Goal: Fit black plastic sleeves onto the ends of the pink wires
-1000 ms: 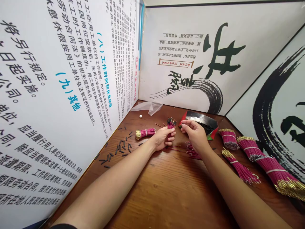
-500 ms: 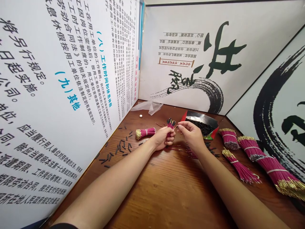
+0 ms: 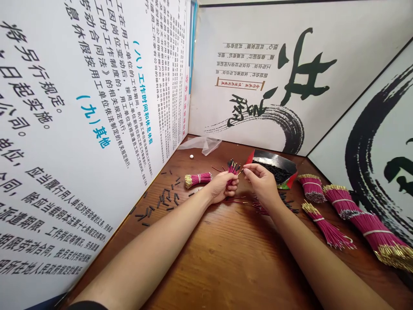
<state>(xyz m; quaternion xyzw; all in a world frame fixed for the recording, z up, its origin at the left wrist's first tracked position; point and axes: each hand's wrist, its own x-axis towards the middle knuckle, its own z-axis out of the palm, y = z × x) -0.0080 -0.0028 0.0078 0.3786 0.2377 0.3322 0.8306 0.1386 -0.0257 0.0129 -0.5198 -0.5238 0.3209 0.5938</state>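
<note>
My left hand (image 3: 224, 187) is closed round a bunch of magenta wires (image 3: 232, 170), whose upward ends carry black sleeves and some bare metal tips. Just to its right, my right hand (image 3: 262, 181) pinches a small black sleeve (image 3: 241, 171) between thumb and forefinger, against the tip of one wire; the fingers partly hide it. Behind the right hand stands an open box (image 3: 293, 178) of black sleeves (image 3: 280, 173). Loose wires (image 3: 237, 200) lie under the hands on the wooden table (image 3: 213, 258).
A banded wire bundle (image 3: 198, 179) and scattered black sleeves (image 3: 166, 197) lie to the left. More banded bundles (image 3: 346, 202) line the right side. Printed panels (image 3: 206, 43) wall in the table's left, back and right. A clear plastic bag (image 3: 206, 145) lies at the back.
Both hands keep nearly the same pose at the wire tips. The right fingers have shifted very slightly, and the whole view has moved a little.
</note>
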